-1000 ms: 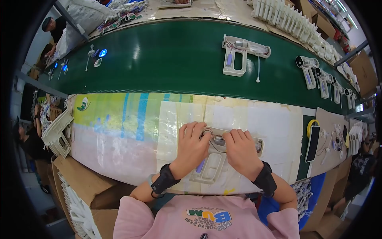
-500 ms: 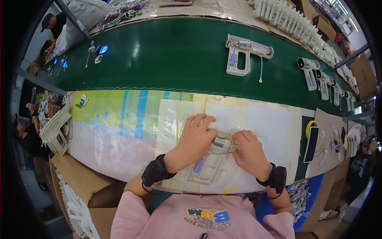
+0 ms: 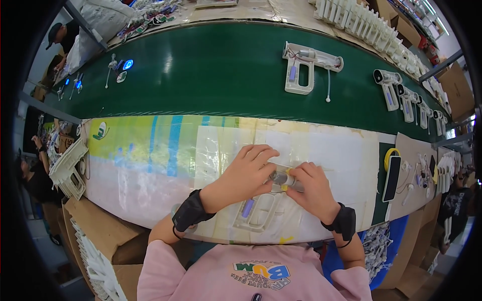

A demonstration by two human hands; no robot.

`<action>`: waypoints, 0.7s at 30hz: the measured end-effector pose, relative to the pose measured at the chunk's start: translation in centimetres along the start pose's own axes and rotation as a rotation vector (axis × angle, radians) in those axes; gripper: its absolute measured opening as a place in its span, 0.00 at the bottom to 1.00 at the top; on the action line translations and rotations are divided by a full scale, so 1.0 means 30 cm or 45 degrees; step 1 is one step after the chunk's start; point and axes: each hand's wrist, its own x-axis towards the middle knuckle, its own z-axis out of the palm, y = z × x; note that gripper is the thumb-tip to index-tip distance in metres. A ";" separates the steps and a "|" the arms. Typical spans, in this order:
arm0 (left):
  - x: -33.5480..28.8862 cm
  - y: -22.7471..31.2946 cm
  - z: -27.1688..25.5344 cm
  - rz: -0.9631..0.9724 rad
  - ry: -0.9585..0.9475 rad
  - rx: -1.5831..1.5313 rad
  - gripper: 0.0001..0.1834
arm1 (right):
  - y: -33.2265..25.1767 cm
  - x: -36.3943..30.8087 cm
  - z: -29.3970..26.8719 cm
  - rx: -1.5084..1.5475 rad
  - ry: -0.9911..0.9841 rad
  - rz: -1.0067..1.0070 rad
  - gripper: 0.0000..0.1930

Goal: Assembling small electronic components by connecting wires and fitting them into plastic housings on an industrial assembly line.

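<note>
In front of me lies a white plastic housing half (image 3: 271,216) with a looped handle, holding a purple battery cell (image 3: 247,208). A silver motor (image 3: 281,178) sits at the housing's upper part, with something yellow beside it. My left hand (image 3: 244,174) is bent over the motor's left end, its fingers curled; the tips are partly hidden. From the other side my right hand (image 3: 313,190) grips the motor's right end between thumb and fingers. Both hands cover much of the housing's upper part.
A green belt (image 3: 201,75) runs behind the table, carrying an open housing with parts (image 3: 299,75) and several more assemblies at right. A phone (image 3: 391,179) and yellow tape roll (image 3: 392,157) lie at right. White housing shells (image 3: 70,168) stand at left; a blue bin (image 3: 394,246) is below right.
The motor now looks tilted and shifted slightly right within the housing. My right fingers have closed farther over its end, and my left hand has moved slightly.
</note>
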 end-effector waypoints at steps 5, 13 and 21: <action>-0.015 0.019 0.002 -0.146 0.180 -0.201 0.16 | 0.036 0.005 -0.005 0.442 0.069 0.084 0.16; -0.042 0.047 0.055 -0.055 0.220 0.103 0.09 | 0.075 0.042 -0.018 0.469 -0.059 0.092 0.14; -0.070 0.031 0.045 -0.114 0.152 -0.079 0.17 | 0.067 0.046 -0.026 0.515 -0.098 0.149 0.14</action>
